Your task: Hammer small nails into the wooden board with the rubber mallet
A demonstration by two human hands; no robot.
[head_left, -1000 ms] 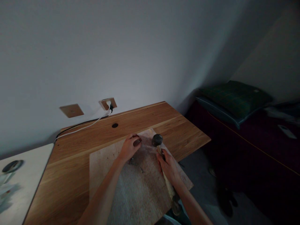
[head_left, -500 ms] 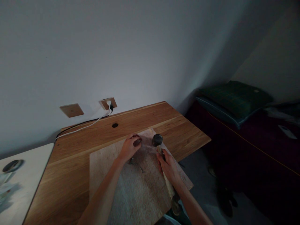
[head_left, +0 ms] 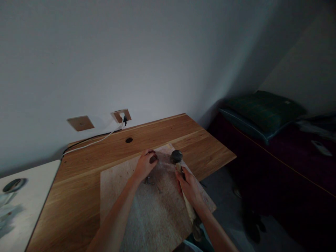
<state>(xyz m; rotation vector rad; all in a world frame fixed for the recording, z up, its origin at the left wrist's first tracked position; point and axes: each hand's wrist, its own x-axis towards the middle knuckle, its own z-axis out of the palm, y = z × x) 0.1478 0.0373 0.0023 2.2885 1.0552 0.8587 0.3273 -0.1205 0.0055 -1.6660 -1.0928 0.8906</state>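
My right hand point(head_left: 189, 186) is wrapped round the handle of a hammer point(head_left: 176, 157), whose dark round head rests at or just over the right edge of a wooden board point(head_left: 160, 217). The handle's lower end reaches past the board's front edge. My left hand point(head_left: 147, 163) is over the far part of the board, thumb and fingers curled together in a pinch. What lies between those fingertips is too small and dark to make out. Several small metal nails point(head_left: 148, 181) lie on the board beside my left wrist, and a single nail point(head_left: 158, 190) lies apart from them.
Beneath the board is a wooden desk point(head_left: 210, 147) with a round cable hole point(head_left: 128, 140). Cables point(head_left: 91, 142) run along the wall to a socket point(head_left: 122, 115). A white surface point(head_left: 39, 185) adjoins on the left. At right are a dark bed point(head_left: 278, 171) and a green pillow point(head_left: 265, 112).
My left hand has shifted very slightly left, with its fingers still pinched. My right hand and the hammer stay where they were.
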